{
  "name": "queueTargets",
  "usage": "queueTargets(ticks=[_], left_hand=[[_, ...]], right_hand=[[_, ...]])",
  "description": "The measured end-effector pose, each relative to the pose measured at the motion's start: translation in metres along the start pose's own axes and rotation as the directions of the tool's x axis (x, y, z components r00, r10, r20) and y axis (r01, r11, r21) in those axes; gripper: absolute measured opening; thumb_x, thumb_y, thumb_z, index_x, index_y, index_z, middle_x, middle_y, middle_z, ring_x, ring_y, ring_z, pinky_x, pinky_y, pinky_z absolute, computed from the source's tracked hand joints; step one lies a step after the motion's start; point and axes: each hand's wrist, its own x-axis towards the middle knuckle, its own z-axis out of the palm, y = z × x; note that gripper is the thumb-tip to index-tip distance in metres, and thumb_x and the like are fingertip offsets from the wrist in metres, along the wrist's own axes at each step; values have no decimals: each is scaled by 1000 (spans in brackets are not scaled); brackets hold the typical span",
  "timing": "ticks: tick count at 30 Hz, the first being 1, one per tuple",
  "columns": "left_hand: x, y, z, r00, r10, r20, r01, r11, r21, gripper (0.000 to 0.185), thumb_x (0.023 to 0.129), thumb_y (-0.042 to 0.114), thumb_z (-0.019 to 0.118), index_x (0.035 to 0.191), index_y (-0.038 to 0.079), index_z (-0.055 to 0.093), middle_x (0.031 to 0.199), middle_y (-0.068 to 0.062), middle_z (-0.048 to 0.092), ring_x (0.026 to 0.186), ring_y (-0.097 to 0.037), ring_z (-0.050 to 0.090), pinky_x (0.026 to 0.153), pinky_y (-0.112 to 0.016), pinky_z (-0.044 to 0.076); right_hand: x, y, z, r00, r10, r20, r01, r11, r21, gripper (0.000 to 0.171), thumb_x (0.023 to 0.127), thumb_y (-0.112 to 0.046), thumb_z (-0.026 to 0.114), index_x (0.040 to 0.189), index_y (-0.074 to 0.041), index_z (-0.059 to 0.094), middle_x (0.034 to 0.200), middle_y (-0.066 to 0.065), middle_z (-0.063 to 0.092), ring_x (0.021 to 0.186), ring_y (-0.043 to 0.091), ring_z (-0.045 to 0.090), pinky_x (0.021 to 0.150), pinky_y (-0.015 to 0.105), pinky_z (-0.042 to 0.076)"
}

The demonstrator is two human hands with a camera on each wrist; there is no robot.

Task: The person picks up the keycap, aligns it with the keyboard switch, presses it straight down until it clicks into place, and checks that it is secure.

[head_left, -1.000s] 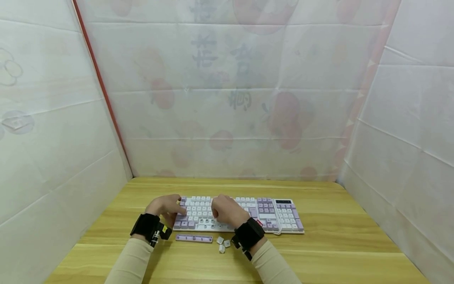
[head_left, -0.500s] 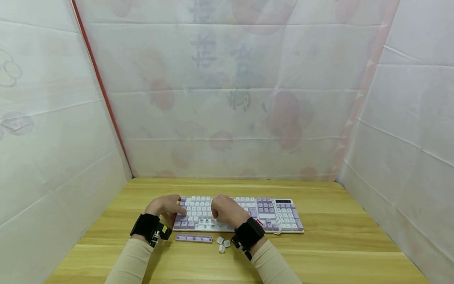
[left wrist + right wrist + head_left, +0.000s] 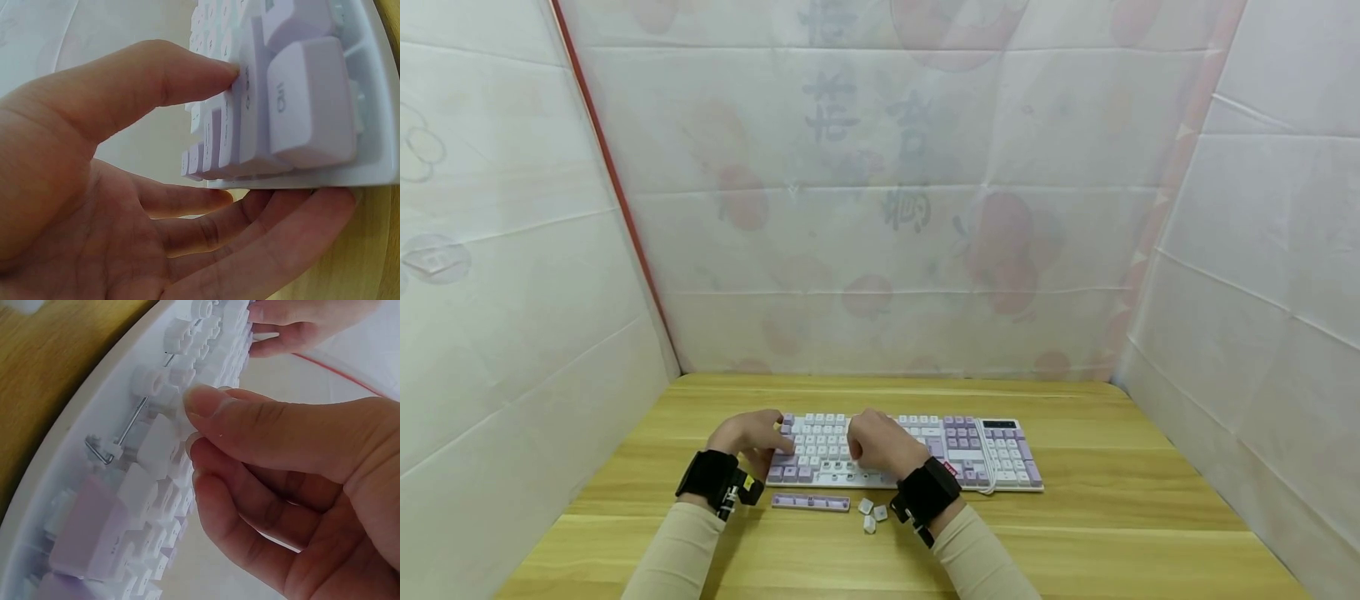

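Note:
A white and lilac keyboard lies across the wooden table. My left hand grips its left end: in the left wrist view the thumb presses on the lilac keys and the fingers curl under the keyboard's edge. My right hand sits over the lower middle rows. In the right wrist view its thumb and forefinger pinch a white keycap in the row above the bare spacebar slot with its metal wire.
In front of the keyboard lie a long lilac spacebar cap and three loose white keycaps. A white cable crosses the keyboard's right part. White sheet walls close in the table on three sides.

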Motion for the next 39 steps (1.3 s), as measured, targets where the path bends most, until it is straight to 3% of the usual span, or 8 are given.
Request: queueTargets(ticks=[12, 18, 22, 25, 31, 35, 39], left_hand=[[1, 1, 0, 1000, 4, 0, -4, 1000, 19, 75, 82, 18, 70, 142, -5, 31, 104, -17, 61, 81, -25, 66, 67, -41, 59], [0, 1, -1, 1000, 5, -4, -4, 1000, 27, 76, 82, 19, 70, 142, -5, 31, 106, -17, 60, 84, -24, 65, 68, -41, 59], [0, 0, -1, 1000, 5, -4, -5, 999, 33, 75, 81, 19, 70, 141, -5, 33, 106, -17, 60, 84, -23, 65, 68, -40, 58], [1, -1, 0, 1000, 3, -2, -3, 1000, 29, 74, 81, 19, 71, 141, -5, 33, 104, -16, 60, 83, -23, 65, 68, -40, 59], [2, -1, 0, 1000, 5, 0, -5, 1000, 16, 75, 81, 19, 71, 141, -5, 33, 103, -16, 60, 82, -23, 65, 67, -39, 59], [2, -1, 0, 1000, 9, -1, -9, 1000, 23, 76, 81, 19, 71, 141, -6, 32, 103, -16, 60, 82, -23, 66, 67, -39, 59], [3, -1, -1, 1000, 2, -6, -2, 1000, 23, 77, 80, 20, 71, 142, -5, 32, 104, -16, 60, 83, -23, 65, 67, -39, 59]], right_hand=[[0, 1, 1, 1000, -6, -8, 6, 1000, -12, 40, 78, 11, 62, 52, -17, 49, 52, -9, 30, 56, 7, 17, 52, 20, 20], [1, 0, -1, 1000, -7, -8, 7, 1000, -30, 52, 77, 11, 62, 53, -21, 29, 57, -8, 17, 57, 9, 11, 52, 20, 17], [1, -1, -1, 1000, 1, -2, -1, 1000, -31, 53, 76, 11, 63, 53, -21, 28, 57, -8, 16, 57, 8, 11, 51, 20, 17], [1, -1, -1, 1000, 6, 5, -6, 1000, -30, 49, 77, 10, 64, 52, -20, 35, 55, -8, 21, 56, 8, 13, 51, 19, 20], [1, -2, -2, 999, 28, 32, -27, 999, -26, 26, 79, 2, 70, 59, -13, 67, 53, -8, 48, 54, 7, 26, 52, 19, 26], [2, -2, -2, 998, 48, 38, -46, 998, -33, 21, 79, 1, 71, 63, -13, 71, 57, -8, 54, 54, 6, 31, 52, 19, 29], [3, -3, -1, 997, 65, 40, -64, 998, -29, 23, 79, 1, 72, 61, -12, 68, 55, -8, 49, 56, 8, 28, 53, 20, 27]])
